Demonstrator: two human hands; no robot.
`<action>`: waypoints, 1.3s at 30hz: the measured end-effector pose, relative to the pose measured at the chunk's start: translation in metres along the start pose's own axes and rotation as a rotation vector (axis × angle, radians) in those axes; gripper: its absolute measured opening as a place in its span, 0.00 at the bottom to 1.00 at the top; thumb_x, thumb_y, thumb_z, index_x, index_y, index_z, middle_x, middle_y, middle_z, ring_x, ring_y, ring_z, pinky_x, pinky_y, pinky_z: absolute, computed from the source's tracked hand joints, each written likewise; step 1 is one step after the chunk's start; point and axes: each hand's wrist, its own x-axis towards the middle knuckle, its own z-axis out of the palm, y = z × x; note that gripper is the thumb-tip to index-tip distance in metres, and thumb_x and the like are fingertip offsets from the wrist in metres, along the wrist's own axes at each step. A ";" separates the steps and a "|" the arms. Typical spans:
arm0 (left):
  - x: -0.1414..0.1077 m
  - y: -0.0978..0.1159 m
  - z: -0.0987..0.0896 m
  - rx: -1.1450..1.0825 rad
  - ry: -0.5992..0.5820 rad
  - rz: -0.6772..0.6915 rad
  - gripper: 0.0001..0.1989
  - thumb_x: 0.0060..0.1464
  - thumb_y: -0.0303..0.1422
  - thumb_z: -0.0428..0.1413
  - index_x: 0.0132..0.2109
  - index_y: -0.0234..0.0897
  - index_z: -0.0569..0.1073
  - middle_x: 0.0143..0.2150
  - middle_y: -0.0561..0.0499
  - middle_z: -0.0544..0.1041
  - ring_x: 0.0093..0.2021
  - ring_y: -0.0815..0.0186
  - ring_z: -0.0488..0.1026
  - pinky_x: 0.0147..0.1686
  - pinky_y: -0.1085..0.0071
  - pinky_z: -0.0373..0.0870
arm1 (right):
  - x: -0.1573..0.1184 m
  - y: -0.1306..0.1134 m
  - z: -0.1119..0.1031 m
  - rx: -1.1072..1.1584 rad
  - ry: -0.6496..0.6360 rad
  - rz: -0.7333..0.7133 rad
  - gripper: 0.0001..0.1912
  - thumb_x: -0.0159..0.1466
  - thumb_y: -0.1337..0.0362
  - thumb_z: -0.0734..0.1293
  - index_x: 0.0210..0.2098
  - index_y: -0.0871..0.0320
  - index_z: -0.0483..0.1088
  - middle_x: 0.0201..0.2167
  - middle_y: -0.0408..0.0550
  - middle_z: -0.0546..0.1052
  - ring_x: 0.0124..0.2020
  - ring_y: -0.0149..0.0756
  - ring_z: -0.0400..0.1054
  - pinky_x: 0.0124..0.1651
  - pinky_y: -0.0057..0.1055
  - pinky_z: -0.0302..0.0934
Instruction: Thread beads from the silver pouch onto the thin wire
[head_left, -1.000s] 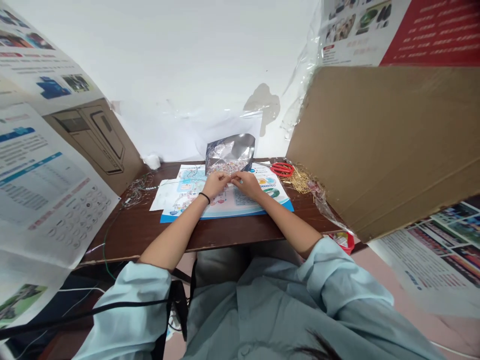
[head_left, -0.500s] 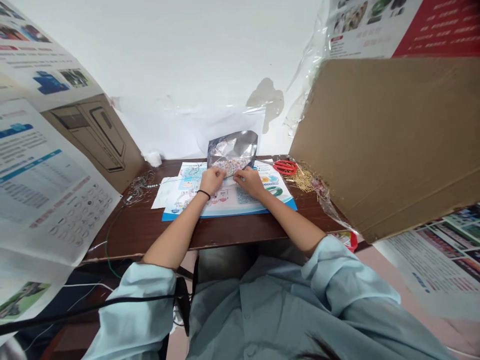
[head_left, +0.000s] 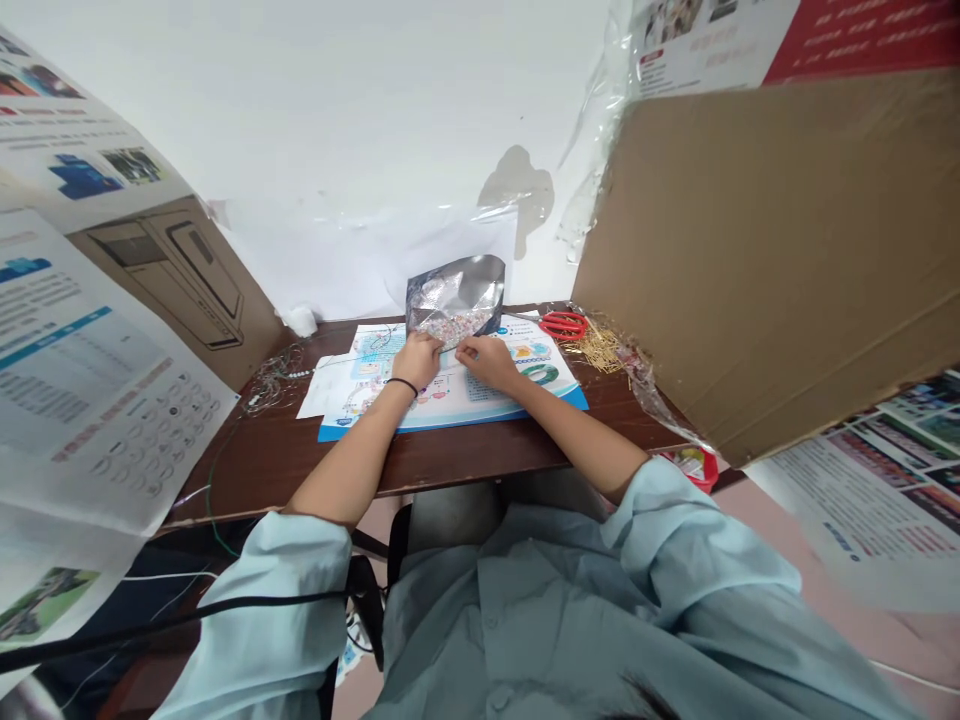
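Silver foil bag (head_left: 455, 295) sits just beyond our left hand (head_left: 417, 360) and right hand (head_left: 487, 362), apart, any grip unclear.

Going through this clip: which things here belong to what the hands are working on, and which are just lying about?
In use: left hand, right hand, silver foil pouch, blue-edged printed sheet.

Lying about: red-handled scissors, gold-coloured pins, tangled wire, cardboard sheet.

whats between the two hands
In the head view, the printed sheet lies between the left hand and right hand, with the foil bag's lower edge just above.
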 end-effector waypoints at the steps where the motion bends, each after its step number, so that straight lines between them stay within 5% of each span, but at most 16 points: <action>1: 0.001 -0.001 0.001 0.008 0.004 -0.006 0.09 0.49 0.24 0.55 0.31 0.39 0.80 0.40 0.40 0.79 0.53 0.51 0.70 0.61 0.58 0.65 | 0.000 0.000 0.000 -0.001 -0.001 -0.001 0.06 0.66 0.66 0.66 0.35 0.56 0.77 0.33 0.45 0.81 0.38 0.37 0.71 0.44 0.30 0.58; 11: 0.005 -0.012 -0.002 0.133 -0.008 -0.017 0.10 0.49 0.26 0.54 0.25 0.40 0.77 0.36 0.40 0.78 0.46 0.51 0.73 0.57 0.56 0.68 | 0.001 0.005 0.001 0.003 0.002 -0.010 0.07 0.66 0.67 0.66 0.35 0.57 0.77 0.33 0.45 0.81 0.36 0.35 0.72 0.43 0.29 0.58; 28: 0.004 -0.005 -0.005 0.134 0.012 -0.082 0.12 0.52 0.23 0.53 0.34 0.37 0.82 0.42 0.41 0.81 0.50 0.53 0.74 0.56 0.59 0.69 | 0.001 0.004 0.000 -0.001 -0.023 0.011 0.07 0.66 0.68 0.65 0.36 0.57 0.77 0.34 0.45 0.81 0.36 0.35 0.71 0.43 0.29 0.57; 33: 0.004 0.007 -0.004 -0.272 0.113 -0.146 0.07 0.56 0.26 0.54 0.34 0.35 0.78 0.36 0.46 0.80 0.39 0.62 0.75 0.47 0.64 0.70 | 0.001 0.003 -0.001 0.014 -0.019 0.002 0.08 0.66 0.67 0.65 0.36 0.58 0.77 0.33 0.46 0.81 0.36 0.36 0.71 0.42 0.29 0.57; 39: -0.001 0.020 0.010 -1.045 -0.065 -0.397 0.05 0.50 0.27 0.63 0.36 0.33 0.76 0.31 0.50 0.78 0.29 0.73 0.70 0.31 0.76 0.65 | 0.003 0.002 -0.007 -0.037 0.094 -0.024 0.10 0.68 0.68 0.64 0.37 0.59 0.78 0.35 0.49 0.81 0.40 0.39 0.69 0.44 0.31 0.56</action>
